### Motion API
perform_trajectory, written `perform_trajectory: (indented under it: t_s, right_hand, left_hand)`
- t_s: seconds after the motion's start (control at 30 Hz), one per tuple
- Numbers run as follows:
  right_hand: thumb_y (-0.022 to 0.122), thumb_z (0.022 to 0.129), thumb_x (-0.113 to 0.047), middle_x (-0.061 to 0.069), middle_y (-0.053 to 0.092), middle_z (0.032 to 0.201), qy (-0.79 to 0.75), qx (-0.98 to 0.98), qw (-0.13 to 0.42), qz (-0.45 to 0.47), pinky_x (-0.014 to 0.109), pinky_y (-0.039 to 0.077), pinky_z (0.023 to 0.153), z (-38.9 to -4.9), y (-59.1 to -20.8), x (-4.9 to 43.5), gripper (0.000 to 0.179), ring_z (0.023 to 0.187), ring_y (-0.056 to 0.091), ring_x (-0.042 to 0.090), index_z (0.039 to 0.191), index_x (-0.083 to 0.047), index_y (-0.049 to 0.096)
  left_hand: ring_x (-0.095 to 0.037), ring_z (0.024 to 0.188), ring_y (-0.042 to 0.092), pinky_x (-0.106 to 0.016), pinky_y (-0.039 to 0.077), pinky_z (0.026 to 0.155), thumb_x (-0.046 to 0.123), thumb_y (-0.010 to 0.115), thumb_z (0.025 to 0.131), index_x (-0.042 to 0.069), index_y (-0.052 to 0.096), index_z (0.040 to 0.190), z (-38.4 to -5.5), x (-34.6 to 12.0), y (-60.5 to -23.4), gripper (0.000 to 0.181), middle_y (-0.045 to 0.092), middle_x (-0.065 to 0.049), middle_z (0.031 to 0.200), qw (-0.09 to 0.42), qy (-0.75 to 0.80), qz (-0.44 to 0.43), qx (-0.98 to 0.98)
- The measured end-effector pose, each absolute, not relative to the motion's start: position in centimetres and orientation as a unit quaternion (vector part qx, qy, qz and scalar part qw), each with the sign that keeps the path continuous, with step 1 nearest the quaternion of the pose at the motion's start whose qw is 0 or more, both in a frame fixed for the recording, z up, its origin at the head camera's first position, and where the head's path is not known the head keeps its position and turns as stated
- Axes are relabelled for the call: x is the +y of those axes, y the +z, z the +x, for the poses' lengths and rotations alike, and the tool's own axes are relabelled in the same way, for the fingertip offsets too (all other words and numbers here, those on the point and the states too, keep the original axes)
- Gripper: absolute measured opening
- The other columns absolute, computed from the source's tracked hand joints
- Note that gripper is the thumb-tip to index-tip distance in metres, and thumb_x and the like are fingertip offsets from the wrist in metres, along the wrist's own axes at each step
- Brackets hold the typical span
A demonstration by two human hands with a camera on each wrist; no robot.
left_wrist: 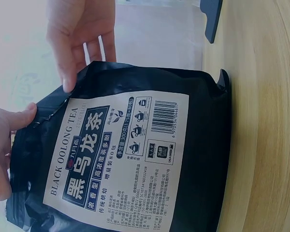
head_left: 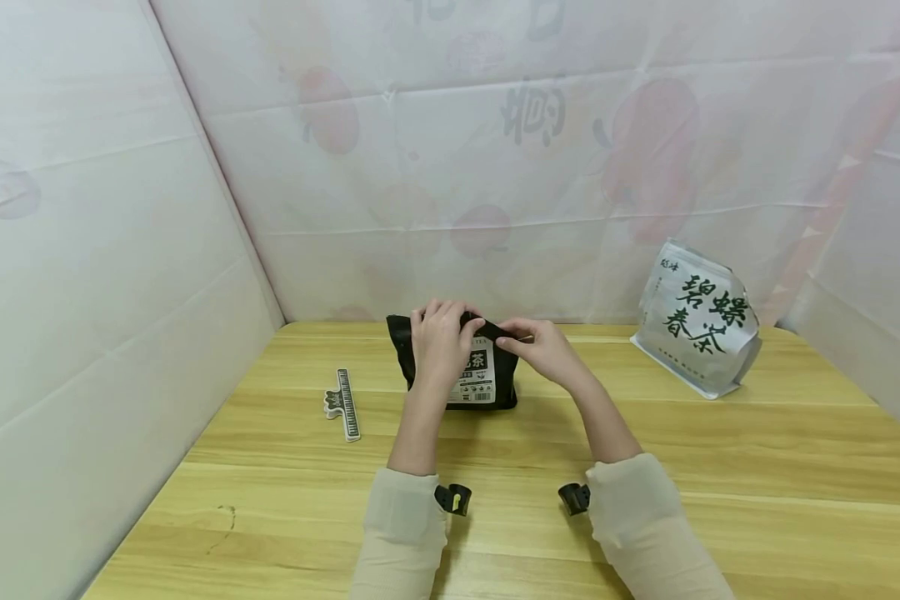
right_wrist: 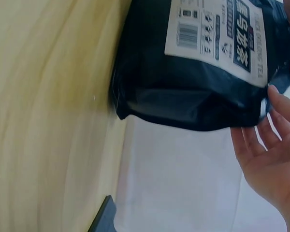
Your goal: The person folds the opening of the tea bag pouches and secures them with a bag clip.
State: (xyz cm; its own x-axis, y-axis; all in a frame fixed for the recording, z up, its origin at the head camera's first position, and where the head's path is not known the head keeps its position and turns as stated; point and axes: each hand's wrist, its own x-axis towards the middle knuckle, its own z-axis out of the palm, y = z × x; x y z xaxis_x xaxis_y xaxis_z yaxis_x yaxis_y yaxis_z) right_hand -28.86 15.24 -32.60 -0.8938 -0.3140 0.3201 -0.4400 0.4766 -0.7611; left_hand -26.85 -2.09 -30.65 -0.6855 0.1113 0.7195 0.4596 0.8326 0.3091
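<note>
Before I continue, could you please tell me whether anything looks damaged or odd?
A thin, dark, curved mark on the yellow wooden table, at the near left, looks odd because it crosses the grain; stain or scratch, I cannot tell.

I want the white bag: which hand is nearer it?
Right. The right hand, pinching the black bag, is left of the white bag; the left hand, also on the black bag, is farther left.

2 forearms (head_left: 414,432) reach forward, slanting toward each other. The left hand (head_left: 442,340) points ahead, pinching; the right hand (head_left: 546,350) angles leftward, pinching between thumb (right_wrist: 282,103) and fingers (right_wrist: 249,139).
</note>
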Motion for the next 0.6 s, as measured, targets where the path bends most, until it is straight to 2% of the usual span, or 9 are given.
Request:
perform_trajectory:
  t_s: [0.27, 0.6]
  right_hand:
    - [0.063, 0.088, -0.016, 0.012, 0.063, 0.107, 0.447, -0.868, 0.061, 0.206, 0.040, 0.050, 0.075, -29.27, -32.69, 16.19, 0.023, 0.096, 0.059, 0.028, 0.107, -0.003, 0.066]
    - [0.063, 0.088, -0.015, 0.011, 0.065, 0.101, 0.440, -0.874, 0.082, 0.189, 0.041, 0.049, 0.073, -29.27, -32.71, 15.84, 0.019, 0.093, 0.059, 0.029, 0.103, -0.003, 0.068]
  left_hand:
    - [-0.018, 0.092, 0.051, -0.037, 0.032, 0.088, 0.026, 0.067, 0.083, 0.017, 0.068, 0.090, -26.85, -2.09, -30.57, 0.011, 0.065, 0.003, 0.091, 0.354, -0.245, -0.157, -0.889]
    - [-0.018, 0.095, 0.050, -0.037, 0.030, 0.093, 0.028, 0.065, 0.085, 0.018, 0.068, 0.093, -26.64, -2.12, -30.27, 0.013, 0.065, 0.003, 0.097, 0.325, -0.248, -0.153, -0.900]
